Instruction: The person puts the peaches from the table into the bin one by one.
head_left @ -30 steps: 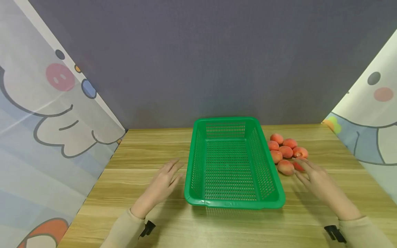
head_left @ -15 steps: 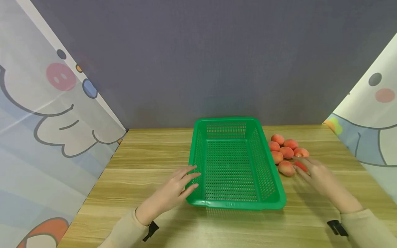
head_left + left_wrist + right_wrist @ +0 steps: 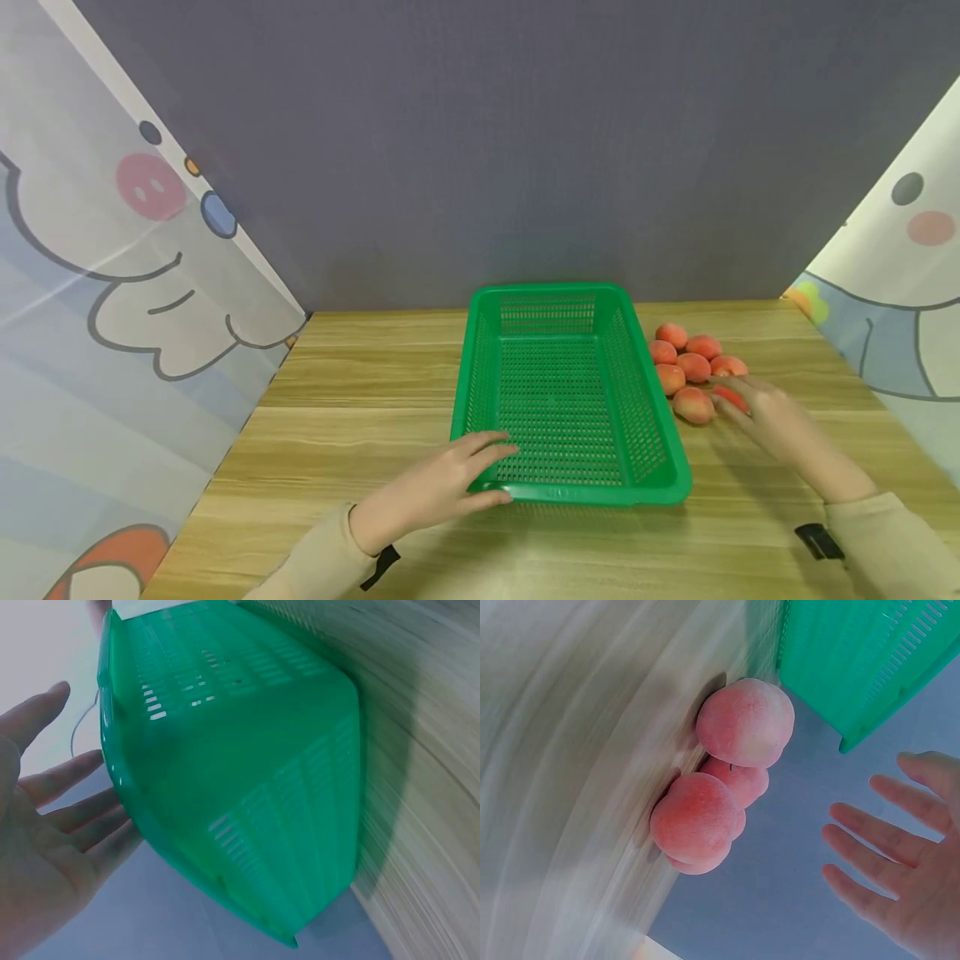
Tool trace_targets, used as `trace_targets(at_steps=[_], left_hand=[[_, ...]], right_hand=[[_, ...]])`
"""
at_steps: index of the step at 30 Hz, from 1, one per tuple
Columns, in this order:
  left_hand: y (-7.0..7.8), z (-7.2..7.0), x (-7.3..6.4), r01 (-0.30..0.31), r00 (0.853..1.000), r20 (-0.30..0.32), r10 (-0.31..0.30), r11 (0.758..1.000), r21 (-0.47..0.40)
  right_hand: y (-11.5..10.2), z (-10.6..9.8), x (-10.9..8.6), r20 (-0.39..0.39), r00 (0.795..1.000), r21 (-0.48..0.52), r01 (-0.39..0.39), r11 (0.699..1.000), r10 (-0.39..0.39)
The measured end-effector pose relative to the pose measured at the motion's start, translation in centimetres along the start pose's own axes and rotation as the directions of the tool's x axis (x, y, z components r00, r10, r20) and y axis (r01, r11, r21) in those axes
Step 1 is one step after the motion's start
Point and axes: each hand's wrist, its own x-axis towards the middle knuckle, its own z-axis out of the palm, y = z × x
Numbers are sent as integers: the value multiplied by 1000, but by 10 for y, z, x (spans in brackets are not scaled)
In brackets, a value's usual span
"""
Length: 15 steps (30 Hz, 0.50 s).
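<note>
A green plastic basket (image 3: 585, 495) with slotted walls stands on the wooden table, nothing inside it. Over its near left corner reaches my left hand (image 3: 442, 483), fingers extended past the rim and thumb apart. From the left wrist, those fingers (image 3: 56, 784) lie right at the basket's rim. To the right of the basket, several red-orange peaches (image 3: 693, 405) sit in a close cluster. My right hand (image 3: 768, 421) hovers above the nearest ones, partly hiding one peach. In the right wrist view its fingers (image 3: 877, 866) are spread, apart from the peaches.
Wooden tabletop (image 3: 360, 367) extends on both sides of the basket. A dark grey panel (image 3: 480, 150) rises behind the table. Cartoon-printed sheets (image 3: 150, 292) flank the left and right sides.
My left hand has moved right and nearer, from beside the basket to over its near left corner. The right hand has stayed by the peaches with only a slight shift. Basket and peaches are unmoved.
</note>
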Motion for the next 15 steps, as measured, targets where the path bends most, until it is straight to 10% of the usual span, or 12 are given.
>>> trace_targets(at_steps=[8, 15], left_hand=[[5, 6, 5, -43, 994, 97, 43, 999, -4], [6, 11, 7, -63, 990, 124, 64, 998, -11]], right_hand=[[4, 2, 2, 62, 997, 10, -42, 999, 42], [14, 11, 6, -21, 994, 10, 107, 994, -106]])
